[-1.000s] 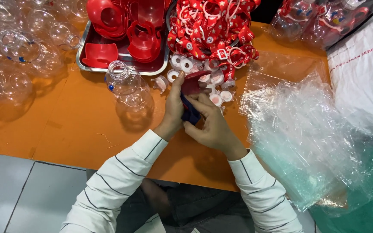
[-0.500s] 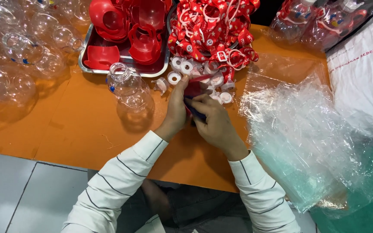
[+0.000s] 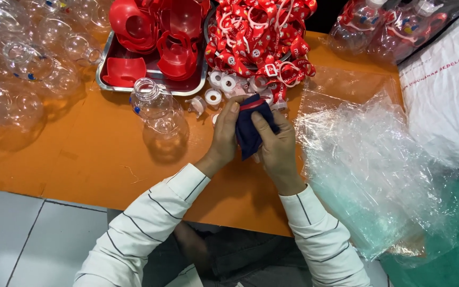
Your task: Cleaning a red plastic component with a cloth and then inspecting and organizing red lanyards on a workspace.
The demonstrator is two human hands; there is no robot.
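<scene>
Both of my hands meet over the orange table [image 3: 81, 154]. A dark blue cloth [image 3: 249, 130] is wrapped around a small red-rimmed part, and my left hand [image 3: 224, 135] and my right hand [image 3: 276, 146] both grip it, thumbs pressing on top. A clear round plastic bottle [image 3: 158, 109] lies just to the left of my left hand. Small white caps [image 3: 221, 87] lie scattered just beyond my fingers.
A metal tray [image 3: 150, 87] of red plastic parts sits at the back. A pile of red patterned straps [image 3: 258, 34] is heaped beside it. Many clear bottles [image 3: 17, 64] crowd the left. Crinkled clear plastic bags [image 3: 373, 165] cover the right side.
My hands have shifted slightly and turned the wrapped part; more of the dark blue cloth and the red rim now shows between my fingers.
</scene>
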